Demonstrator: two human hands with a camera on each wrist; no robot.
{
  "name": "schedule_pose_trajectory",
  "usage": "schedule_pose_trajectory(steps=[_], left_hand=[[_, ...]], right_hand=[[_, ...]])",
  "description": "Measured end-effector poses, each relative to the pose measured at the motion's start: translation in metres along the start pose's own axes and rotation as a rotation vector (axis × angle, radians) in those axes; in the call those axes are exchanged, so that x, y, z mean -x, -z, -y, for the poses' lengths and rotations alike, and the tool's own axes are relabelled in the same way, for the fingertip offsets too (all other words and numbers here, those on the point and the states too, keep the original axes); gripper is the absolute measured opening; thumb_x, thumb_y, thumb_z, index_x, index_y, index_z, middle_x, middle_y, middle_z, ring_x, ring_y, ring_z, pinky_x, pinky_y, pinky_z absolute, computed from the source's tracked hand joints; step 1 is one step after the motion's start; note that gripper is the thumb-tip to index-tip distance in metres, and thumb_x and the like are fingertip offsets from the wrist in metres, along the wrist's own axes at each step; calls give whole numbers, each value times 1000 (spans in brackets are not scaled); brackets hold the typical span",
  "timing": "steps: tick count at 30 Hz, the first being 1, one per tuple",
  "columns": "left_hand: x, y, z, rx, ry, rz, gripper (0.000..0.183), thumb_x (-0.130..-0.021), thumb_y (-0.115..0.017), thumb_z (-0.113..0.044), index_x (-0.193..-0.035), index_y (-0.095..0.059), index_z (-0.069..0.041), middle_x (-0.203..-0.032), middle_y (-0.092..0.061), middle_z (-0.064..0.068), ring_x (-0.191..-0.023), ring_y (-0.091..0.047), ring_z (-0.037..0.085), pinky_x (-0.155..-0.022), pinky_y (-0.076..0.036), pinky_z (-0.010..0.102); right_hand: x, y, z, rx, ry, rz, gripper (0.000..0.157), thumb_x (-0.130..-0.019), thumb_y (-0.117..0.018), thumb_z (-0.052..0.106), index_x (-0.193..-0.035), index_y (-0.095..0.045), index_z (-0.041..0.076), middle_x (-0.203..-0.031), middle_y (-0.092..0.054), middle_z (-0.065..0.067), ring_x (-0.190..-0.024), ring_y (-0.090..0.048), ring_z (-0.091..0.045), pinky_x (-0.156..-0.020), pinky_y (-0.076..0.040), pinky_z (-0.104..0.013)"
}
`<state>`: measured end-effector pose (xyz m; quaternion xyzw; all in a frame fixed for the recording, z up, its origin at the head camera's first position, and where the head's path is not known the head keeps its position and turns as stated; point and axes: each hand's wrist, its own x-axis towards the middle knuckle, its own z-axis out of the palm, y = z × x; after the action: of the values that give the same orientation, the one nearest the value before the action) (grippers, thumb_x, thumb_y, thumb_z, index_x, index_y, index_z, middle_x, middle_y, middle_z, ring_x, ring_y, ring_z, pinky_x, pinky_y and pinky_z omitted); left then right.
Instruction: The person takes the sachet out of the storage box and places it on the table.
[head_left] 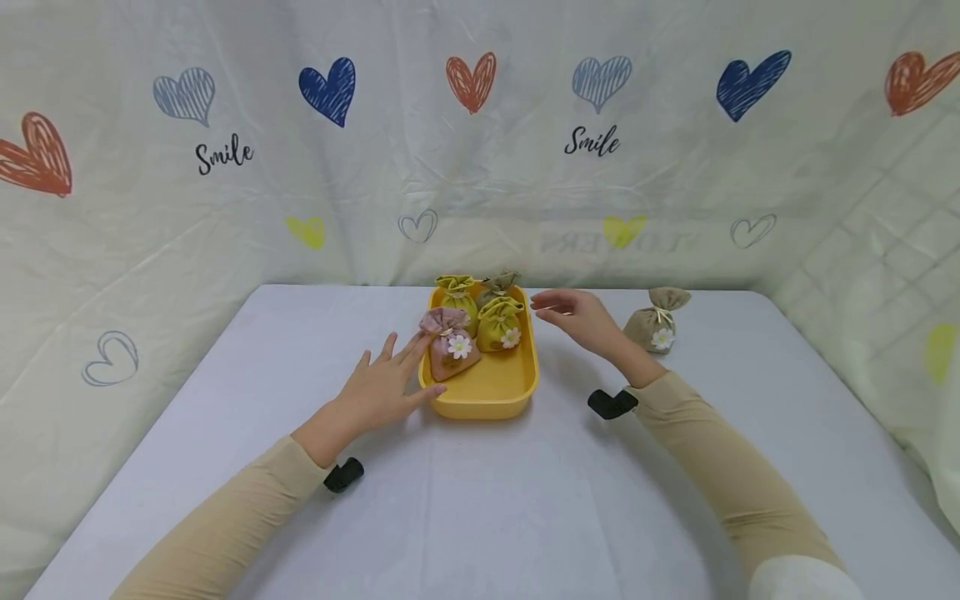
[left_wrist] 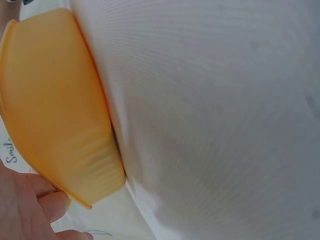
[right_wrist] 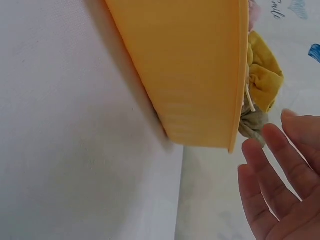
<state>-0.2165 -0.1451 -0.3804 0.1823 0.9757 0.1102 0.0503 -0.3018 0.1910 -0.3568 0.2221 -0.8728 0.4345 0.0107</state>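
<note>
While the left hand (head_left: 381,393) spreads its fingers at the left rim of the yellow tray (head_left: 482,409), which runs lengthwise front to back, the empty, relaxed right hand (head_left: 581,321) hovers beside the opposite rim, nearer the brown pouch (head_left: 645,327) rightward on the table (head_left: 525,517).

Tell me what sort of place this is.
Probably a makeshift indoor work area: a white table, a heart-printed sheet hanging close behind it, and a yellow tray holding small cloth bags.
</note>
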Motion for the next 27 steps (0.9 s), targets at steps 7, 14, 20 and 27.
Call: schedule_pose_trajectory(steps=[7, 14, 20, 27], left_hand=[[1, 0, 0, -2, 0, 2, 93, -99, -46, -70, -166, -13, -15, -168, -21, 8, -154, -8, 45, -115, -13, 72], [2, 1, -1, 9, -2, -1, 93, -99, -47, -69, -166, -14, -15, -168, -22, 8, -154, -8, 45, -116, -12, 72], [2, 1, -1, 9, -1, 0, 93, -99, -47, -69, -166, -14, -14, -168, -23, 9, -154, -8, 45, -115, -13, 72], [2, 2, -1, 5, -2, 2, 93, -99, -46, -70, -166, -15, -14, -168, -23, 9, -154, -8, 45, -115, -13, 72]], right_hand=[[-7, -5, 3, -10, -17, 12, 32, -102, -65, 9, -132, -66, -2, -127, -68, -19, -115, -65, -36, -94, -54, -49], [-14, -11, 3, -8, -23, 0, 34, -100, -69, 14, -131, -68, -1, -129, -68, -17, -116, -65, -34, -96, -54, -48], [-19, -16, 6, 6, -46, 1, 36, -98, -72, 15, -131, -69, 2, -129, -69, -16, -118, -64, -32, -98, -52, -48], [-24, -25, 9, 52, -67, 1, 38, -97, -73, 14, -133, -67, 1, -127, -69, -17, -119, -63, -34, -98, -52, -48]])
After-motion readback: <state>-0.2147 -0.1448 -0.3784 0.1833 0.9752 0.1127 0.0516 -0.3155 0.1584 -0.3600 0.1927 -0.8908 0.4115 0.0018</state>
